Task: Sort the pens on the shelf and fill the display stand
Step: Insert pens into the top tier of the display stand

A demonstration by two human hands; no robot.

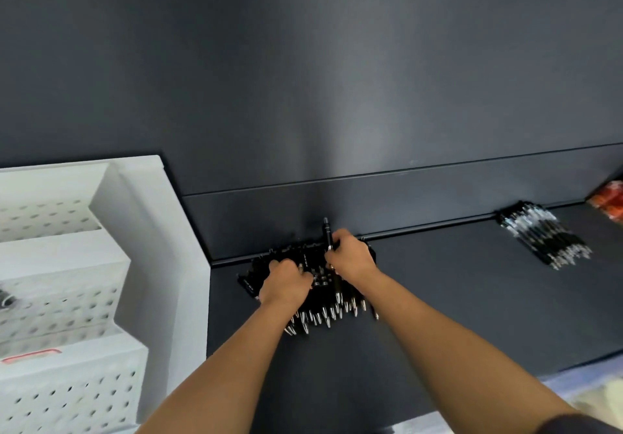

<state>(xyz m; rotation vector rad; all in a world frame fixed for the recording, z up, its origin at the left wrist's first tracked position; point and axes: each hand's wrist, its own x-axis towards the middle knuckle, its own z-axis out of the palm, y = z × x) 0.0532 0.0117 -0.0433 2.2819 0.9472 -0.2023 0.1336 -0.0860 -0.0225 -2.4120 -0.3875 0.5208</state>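
Matte shelf (472, 298): right hand (350, 255) grips slim pen (327, 231).

A: Worn, right arm?
B: Dark sleeve (580, 423), only its edge in view at the lower corner; fabric too blurred to name.
A: Further down?
B: Right forearm (455, 332) and left forearm (236, 359) bare, uncovered through to right hand (350, 258) and left hand (286, 282).
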